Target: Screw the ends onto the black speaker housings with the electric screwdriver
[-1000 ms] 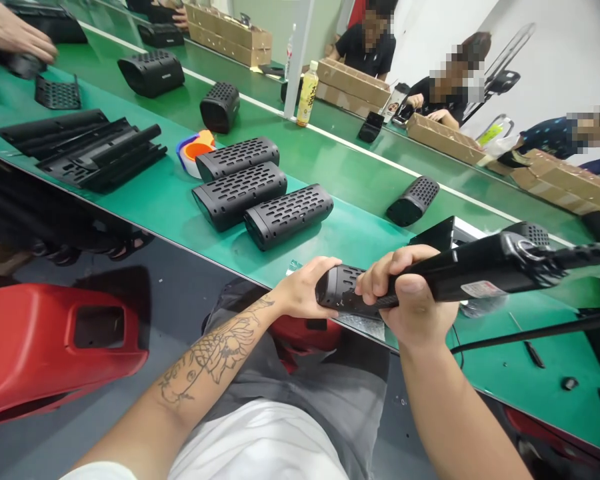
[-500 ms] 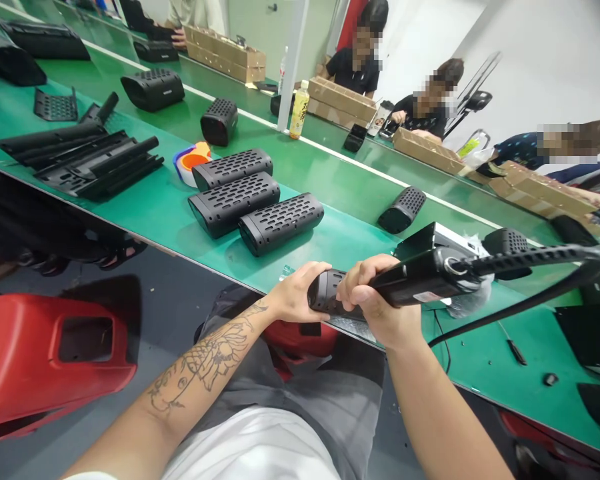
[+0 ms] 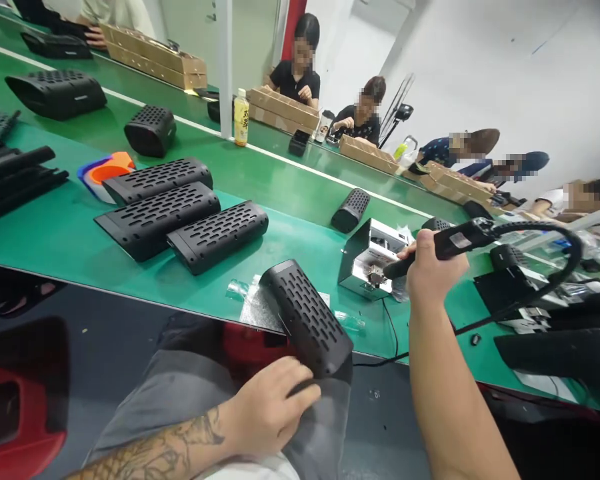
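Observation:
A black perforated speaker-like housing [image 3: 310, 317] lies slanted across the table's near edge, its lower end jutting out over my lap. Just beside that end is my left hand [image 3: 275, 403], fingers apart and nothing visible between them; whether it touches the housing I cannot tell. My right hand [image 3: 435, 267] grips a black corded electric screwdriver [image 3: 463, 240], raised to the right. The screwdriver's tip meets the front of a small silver-and-black screw feeder [image 3: 370, 260]. Under the housing shows a grey pad [image 3: 254, 308] taped to the table.
Three similar housings [image 3: 217, 233] lie together at left, near an orange-and-white tape roll [image 3: 113, 173]. More housings [image 3: 351, 209] stand along the green table [image 3: 300, 173]. Black parts [image 3: 555, 353] lie at right. Across the table, several people sit behind cardboard boxes [image 3: 283, 110]. A bottle [image 3: 241, 118] stands by the post.
My left hand has let go of the housing and drawn back. My right hand has carried the screwdriver from the housing over to the screw feeder. The view has swung right.

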Tool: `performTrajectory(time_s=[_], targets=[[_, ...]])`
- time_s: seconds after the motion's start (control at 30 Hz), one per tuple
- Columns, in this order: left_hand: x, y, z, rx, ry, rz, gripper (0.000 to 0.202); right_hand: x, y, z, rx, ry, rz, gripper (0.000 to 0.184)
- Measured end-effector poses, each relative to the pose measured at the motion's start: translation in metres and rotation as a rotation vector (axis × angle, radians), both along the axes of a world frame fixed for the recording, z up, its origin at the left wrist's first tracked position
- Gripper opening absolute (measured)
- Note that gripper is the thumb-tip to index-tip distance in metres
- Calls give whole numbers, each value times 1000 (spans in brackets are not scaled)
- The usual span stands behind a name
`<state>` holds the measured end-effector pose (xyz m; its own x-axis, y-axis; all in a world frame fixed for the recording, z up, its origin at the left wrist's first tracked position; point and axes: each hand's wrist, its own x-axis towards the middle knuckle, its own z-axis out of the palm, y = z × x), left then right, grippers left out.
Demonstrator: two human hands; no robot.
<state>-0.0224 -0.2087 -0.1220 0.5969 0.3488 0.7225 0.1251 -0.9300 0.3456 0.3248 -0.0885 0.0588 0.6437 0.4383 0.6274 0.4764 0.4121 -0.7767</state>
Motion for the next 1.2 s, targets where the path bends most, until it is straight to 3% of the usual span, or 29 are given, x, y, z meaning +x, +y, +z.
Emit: performTrajectory(time_s=[0.07, 0.17, 0.23, 0.3, 0.43, 0.57, 0.67, 0.83, 1.2], targets=[[13, 36, 34, 140, 69, -102, 55, 18, 6, -12, -2, 9, 35, 55], [33, 101, 87, 208, 490, -165, 84, 21, 3, -23, -5, 21, 117, 54], [42, 134, 111, 123, 738, -154, 105, 15, -5, -24, 0, 26, 141, 51], [46, 151, 121, 63, 856, -60, 114, 7, -16, -20, 3, 42, 163, 47], [39, 156, 121, -16, 875, 137, 113, -19, -47, -3, 29, 70, 262, 43], [30, 158, 121, -49, 893, 126, 114, -56, -77, 13, -9, 68, 572, 37], [30, 159, 121, -64, 872, 126, 112, -81, -86, 15, -49, 94, 731, 33], [32, 158, 118, -62, 842, 128, 112, -99, -77, 3, -85, 80, 761, 29], [33, 157, 117, -73, 827, 125, 111, -101, -79, -3, -206, 41, 885, 35]])
